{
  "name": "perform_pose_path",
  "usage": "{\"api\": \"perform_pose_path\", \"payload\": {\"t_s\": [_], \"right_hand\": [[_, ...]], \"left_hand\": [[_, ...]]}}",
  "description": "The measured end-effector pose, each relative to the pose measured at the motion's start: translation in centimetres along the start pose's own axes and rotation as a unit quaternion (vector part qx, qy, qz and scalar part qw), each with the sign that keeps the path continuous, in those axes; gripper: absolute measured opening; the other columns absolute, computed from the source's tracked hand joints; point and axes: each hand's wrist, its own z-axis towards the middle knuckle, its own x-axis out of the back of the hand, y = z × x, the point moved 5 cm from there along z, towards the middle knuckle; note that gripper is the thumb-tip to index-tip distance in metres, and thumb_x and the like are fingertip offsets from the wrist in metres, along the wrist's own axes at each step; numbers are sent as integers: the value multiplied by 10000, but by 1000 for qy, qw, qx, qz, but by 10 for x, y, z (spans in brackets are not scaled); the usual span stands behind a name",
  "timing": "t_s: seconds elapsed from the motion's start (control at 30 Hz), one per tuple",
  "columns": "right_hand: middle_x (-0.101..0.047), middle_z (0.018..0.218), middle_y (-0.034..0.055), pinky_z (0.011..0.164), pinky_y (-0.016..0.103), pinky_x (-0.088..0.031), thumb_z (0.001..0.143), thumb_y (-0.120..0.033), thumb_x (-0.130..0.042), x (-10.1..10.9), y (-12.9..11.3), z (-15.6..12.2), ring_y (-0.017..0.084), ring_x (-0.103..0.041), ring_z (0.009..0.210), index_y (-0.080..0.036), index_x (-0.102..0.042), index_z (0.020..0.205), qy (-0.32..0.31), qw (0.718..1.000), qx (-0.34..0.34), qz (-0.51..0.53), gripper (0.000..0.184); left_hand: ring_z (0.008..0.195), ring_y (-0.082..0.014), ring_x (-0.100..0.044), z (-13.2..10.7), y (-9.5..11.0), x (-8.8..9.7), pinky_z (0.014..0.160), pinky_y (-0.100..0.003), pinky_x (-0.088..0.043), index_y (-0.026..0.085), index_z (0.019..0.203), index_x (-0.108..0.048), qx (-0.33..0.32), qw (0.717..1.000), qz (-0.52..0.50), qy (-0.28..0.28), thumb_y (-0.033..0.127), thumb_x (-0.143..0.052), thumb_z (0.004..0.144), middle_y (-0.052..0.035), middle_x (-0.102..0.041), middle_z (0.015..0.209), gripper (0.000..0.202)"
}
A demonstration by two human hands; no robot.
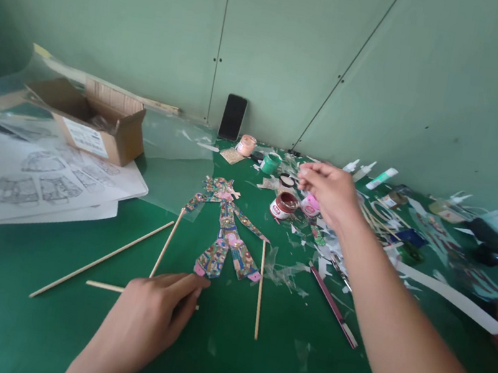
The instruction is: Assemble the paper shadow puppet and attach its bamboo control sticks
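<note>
Green tabletop [277,367]; patterned figure [228,221] lies just beyond the left hand [159,305].

I see soft, muted light, with the far left corner of the wall [309,45] dimmer and only faint shadows on the worktop [211,363]. The clear plastic sheet [170,164] catches a pale sheen. The right fingers [320,170] look slightly blurred, and the wide lens stretches the right forearm [393,307] edgewards.
</note>
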Motion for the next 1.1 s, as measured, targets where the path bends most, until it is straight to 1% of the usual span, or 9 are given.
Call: {"api": "perform_pose_path", "payload": {"t_s": [0.1, 0.23, 0.27, 0.37, 0.53, 0.63, 0.73, 0.97, 1.1], "right_hand": [[-661, 688, -9, 617, 259, -548, 684, -271, -772, -13, -20, -70, 93, -603, 583, -190, -689, 797, -65, 994, -14, 83, 161], [-634, 631, -52, 561, 218, -528, 728, -267, -781, -37, -35, -154, 88, -608, 554, -224, -670, 923, -134, 966, -55, 215, 228], [-636, 625, -55, 562, 209, -526, 739, -263, -780, -42, -37, -169, 87, -615, 558, -224, -656, 918, -149, 957, -65, 240, 221], [-652, 642, -50, 570, 195, -526, 752, -264, -789, -54, -42, -201, 81, -629, 560, -209, -608, 833, -200, 930, -106, 288, 206], [-633, 650, -59, 559, 193, -525, 728, -277, -819, -59, -48, -222, 79, -627, 550, -208, -557, 819, -261, 898, -155, 320, 286], [-616, 642, -63, 547, 194, -514, 707, -278, -834, -56, -47, -226, 81, -621, 543, -205, -538, 792, -264, 899, -162, 311, 316], [-613, 622, -64, 536, 178, -498, 678, -251, -851, -54, -44, -228, 75, -619, 533, -200, -548, 753, -254, 904, -161, 303, 316], [-692, 647, 4, 580, 209, -522, 794, -354, -755, -49, -42, -236, 102, -646, 580, -187, -715, 841, -206, 931, -147, 262, 177], [-674, 613, 10, 567, 210, -515, 814, -347, -724, -51, -51, -243, 104, -629, 580, -172, -725, 783, -223, 938, -151, 219, 178]], "left_hand": [[615, -144, -680, -1, 9, 13, 554, -235, -501, 191, 1032, -651, -55, 996, -10, 73, 224, -449, 966, -11, -722, 782, 214], [596, -125, -598, -3, 31, 37, 556, -225, -484, 161, 1130, -608, -74, 984, -107, 118, 521, -575, 892, -7, -637, 714, 432], [583, -111, -575, -2, 38, 43, 534, -206, -464, 158, 1124, -605, -65, 980, -133, 136, 492, -621, 871, 3, -619, 701, 419], [541, -65, -517, 5, 54, 52, 497, -161, -402, 188, 971, -649, -31, 969, -201, 138, 227, -646, 876, 31, -597, 665, 104], [523, -71, -517, 15, 67, 51, 485, -175, -397, 182, 904, -721, -24, 930, -358, 83, 277, -679, 864, 11, -636, 627, 112], [506, -83, -519, 17, 69, 47, 468, -192, -397, 166, 821, -738, -1, 906, -423, 35, 352, -688, 854, -8, -638, 594, 196], [491, -88, -517, 18, 70, 43, 439, -193, -384, 152, 719, -725, 30, 891, -452, 22, 374, -709, 831, -14, -616, 561, 249], [538, -79, -554, 8, 66, 43, 486, -180, -441, 194, 773, -741, -1, 886, -434, 167, 256, -732, 820, 8, -638, 609, 78], [529, -66, -546, 5, 65, 45, 473, -167, -442, 190, 800, -747, -24, 891, -415, 185, 225, -750, 800, 24, -600, 604, 35]]}}
